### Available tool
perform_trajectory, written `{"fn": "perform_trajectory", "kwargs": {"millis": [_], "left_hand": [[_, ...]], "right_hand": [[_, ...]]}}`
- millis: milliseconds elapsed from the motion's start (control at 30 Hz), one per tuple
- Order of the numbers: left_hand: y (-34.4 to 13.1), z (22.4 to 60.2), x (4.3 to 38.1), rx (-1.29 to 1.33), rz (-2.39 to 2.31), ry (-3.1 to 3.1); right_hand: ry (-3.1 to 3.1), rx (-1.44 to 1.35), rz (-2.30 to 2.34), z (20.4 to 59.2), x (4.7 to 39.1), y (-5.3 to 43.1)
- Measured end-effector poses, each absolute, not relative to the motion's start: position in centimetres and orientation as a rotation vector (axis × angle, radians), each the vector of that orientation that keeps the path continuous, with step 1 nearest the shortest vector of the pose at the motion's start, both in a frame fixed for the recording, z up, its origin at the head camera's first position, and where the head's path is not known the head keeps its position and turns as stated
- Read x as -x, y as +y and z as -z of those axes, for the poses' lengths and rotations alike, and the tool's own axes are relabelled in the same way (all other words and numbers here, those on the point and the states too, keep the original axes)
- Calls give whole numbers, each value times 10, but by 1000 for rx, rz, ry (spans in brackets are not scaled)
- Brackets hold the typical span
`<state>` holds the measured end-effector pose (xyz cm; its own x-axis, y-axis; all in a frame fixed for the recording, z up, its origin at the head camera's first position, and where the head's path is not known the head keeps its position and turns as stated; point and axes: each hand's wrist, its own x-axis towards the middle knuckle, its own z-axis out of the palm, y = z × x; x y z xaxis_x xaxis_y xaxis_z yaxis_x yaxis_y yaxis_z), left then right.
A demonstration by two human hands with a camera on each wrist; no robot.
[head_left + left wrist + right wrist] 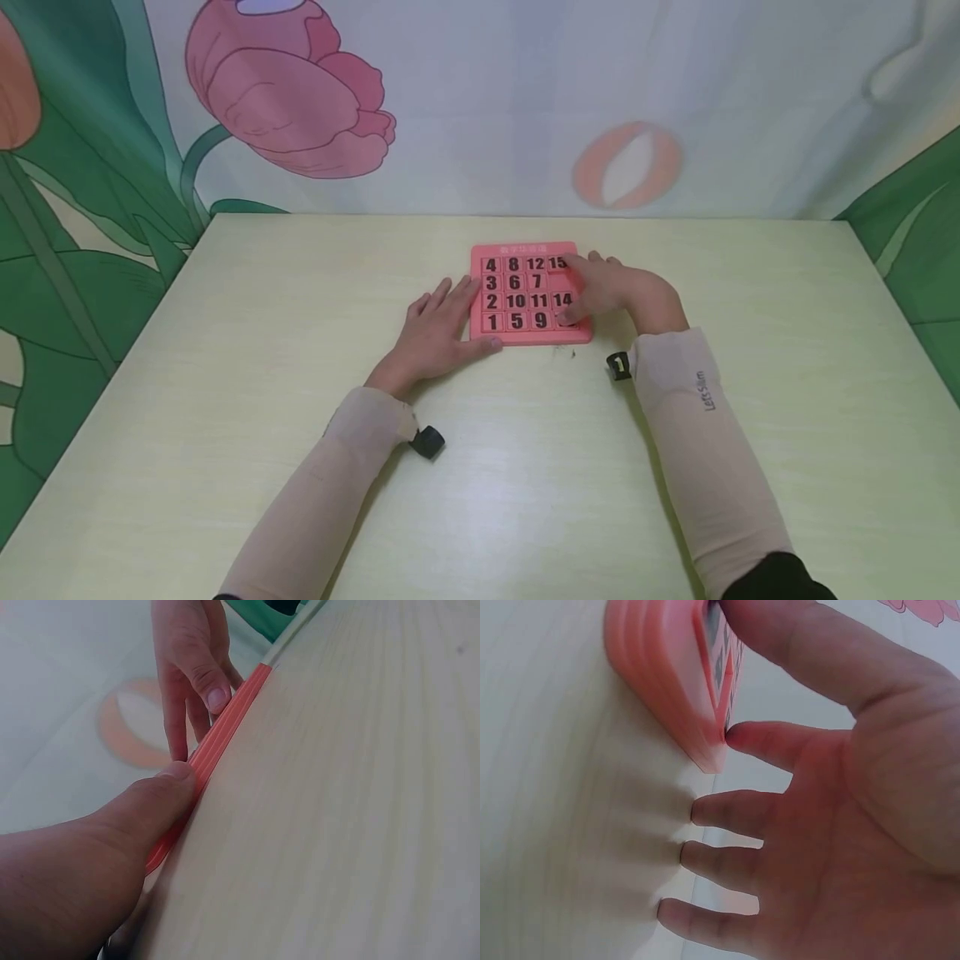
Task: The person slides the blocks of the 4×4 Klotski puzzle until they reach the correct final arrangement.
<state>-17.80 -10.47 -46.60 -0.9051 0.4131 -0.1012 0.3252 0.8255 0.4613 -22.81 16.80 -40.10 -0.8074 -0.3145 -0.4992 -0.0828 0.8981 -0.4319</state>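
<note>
Near the far edge of the worktop (525, 500), my straight-fingered left hand (435, 335) braced the puzzle (528, 338), seemingly to steady it, while my spread right hand (613, 289) touched its tiles (538, 301).

I wear beige arm sleeves (697, 467), the right one lettered "LetsSlim", small black wrist cameras (427, 442) and black upper sleeves (780, 578).

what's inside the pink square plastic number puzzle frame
Pink square tiles with black numbers: 4, 8, 12, 15; 3, 6, 7; 2, 10, 11, 14; 1, 5, 9. No number shows right of 7. The bare right hand mostly hides the bottom-right number.
</note>
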Motion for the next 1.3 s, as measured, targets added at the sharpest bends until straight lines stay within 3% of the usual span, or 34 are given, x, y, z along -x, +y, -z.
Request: {"fn": "perform_trajectory", "kwargs": {"millis": [1300], "left_hand": [[-104,468,179,-575,-646,2812]], "right_hand": [[2530,347,518,400,228,165]]}}
